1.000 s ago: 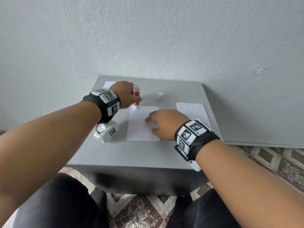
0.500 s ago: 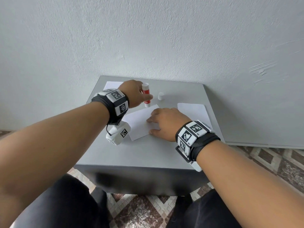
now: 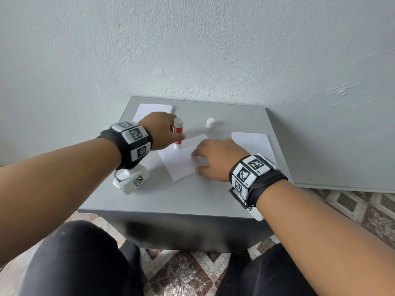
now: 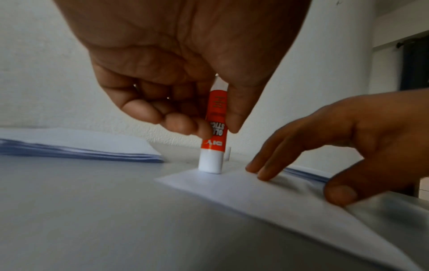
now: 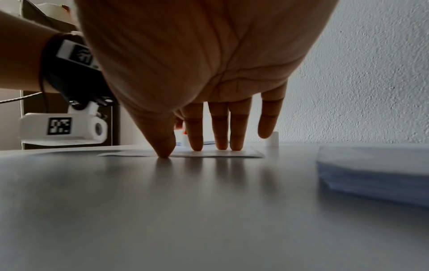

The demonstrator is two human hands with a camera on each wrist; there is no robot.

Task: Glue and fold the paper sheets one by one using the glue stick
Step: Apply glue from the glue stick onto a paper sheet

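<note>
Soft, even daylight is filling the head view; no glare. My left hand [image 3: 161,130] is casting a faint shadow on the grey table [image 3: 192,195]. Wrist views are looking dimmer, with palms shaded and the near tabletop blurring. Edges are bowing from the wide lenses.

bare table front [image 3: 171,199], cap [image 3: 210,122] behind sheet [image 3: 179,163], stacks flanking

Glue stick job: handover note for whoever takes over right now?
Left hand grips the glue stick upright, tip down on the far corner of the centre sheet.
Right hand lies flat, fingers pressing that sheet onto the table.
Cap is off, standing at the back. Paper stacks sit back left and right.
Done: stick uncapped, sheet placed.
Left: spread glue, fold, go on to the next sheets.
</note>
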